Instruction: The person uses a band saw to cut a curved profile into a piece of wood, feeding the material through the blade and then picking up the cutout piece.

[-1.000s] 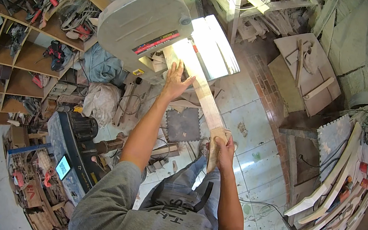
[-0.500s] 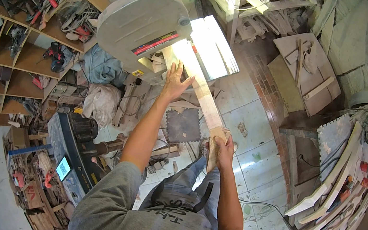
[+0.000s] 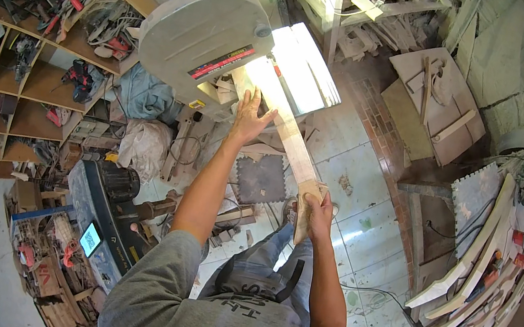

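Observation:
A long pale wooden board (image 3: 297, 148) runs from the lit table of a grey bandsaw (image 3: 203, 36) back toward my body. Its near end is in my right hand (image 3: 315, 215), thumb on top and fingers curled underneath. My left hand (image 3: 252, 119) lies along the board's left side close to the saw, thumb and fingers spread, pressing without wrapping round it. The far end of the board sits under the saw's upper housing in bright light. Glare and the housing hide the blade and the spot where it meets the wood.
Tool shelves (image 3: 25, 89) fill the left wall. Below them stands a dark machine with a motor (image 3: 115, 182). Curved wooden pieces (image 3: 474, 261) are stacked at the right, by a cable on the tiled floor (image 3: 360, 242). A dark mat (image 3: 261, 179) lies beneath the board.

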The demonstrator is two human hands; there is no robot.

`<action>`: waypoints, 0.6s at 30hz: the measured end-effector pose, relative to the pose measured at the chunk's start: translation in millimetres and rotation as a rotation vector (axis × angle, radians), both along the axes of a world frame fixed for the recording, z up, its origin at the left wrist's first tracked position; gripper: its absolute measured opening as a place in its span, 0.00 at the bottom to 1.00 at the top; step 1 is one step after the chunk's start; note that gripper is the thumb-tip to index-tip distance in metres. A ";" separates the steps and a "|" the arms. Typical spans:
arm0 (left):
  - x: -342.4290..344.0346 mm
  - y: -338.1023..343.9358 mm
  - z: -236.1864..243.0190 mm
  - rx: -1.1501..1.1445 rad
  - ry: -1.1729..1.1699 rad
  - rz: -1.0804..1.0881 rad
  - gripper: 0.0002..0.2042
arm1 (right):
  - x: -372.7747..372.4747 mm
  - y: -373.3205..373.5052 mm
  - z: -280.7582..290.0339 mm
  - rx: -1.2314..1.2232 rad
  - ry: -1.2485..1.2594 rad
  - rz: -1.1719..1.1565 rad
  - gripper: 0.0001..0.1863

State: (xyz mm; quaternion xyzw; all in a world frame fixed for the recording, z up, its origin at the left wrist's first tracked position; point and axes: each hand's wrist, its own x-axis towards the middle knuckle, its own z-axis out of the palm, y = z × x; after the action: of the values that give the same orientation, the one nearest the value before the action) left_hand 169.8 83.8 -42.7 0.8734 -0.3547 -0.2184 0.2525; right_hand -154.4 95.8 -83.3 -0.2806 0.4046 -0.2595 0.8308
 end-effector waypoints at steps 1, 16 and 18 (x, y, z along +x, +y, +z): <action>-0.2 0.0 0.3 0.007 -0.003 -0.002 0.51 | 0.1 0.2 -0.3 0.005 -0.006 -0.003 0.21; 0.1 0.3 0.3 0.005 -0.008 -0.008 0.51 | 7.0 -2.0 0.2 0.008 -0.005 -0.001 0.22; -1.9 -1.3 3.1 0.021 0.007 -0.004 0.50 | 6.5 -2.7 0.1 0.007 0.001 -0.003 0.22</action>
State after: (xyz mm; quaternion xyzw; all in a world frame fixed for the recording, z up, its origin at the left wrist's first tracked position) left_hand 167.8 82.5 -39.5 0.8745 -0.3532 -0.2255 0.2443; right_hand -147.9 93.1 -83.2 -0.2771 0.4063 -0.2591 0.8313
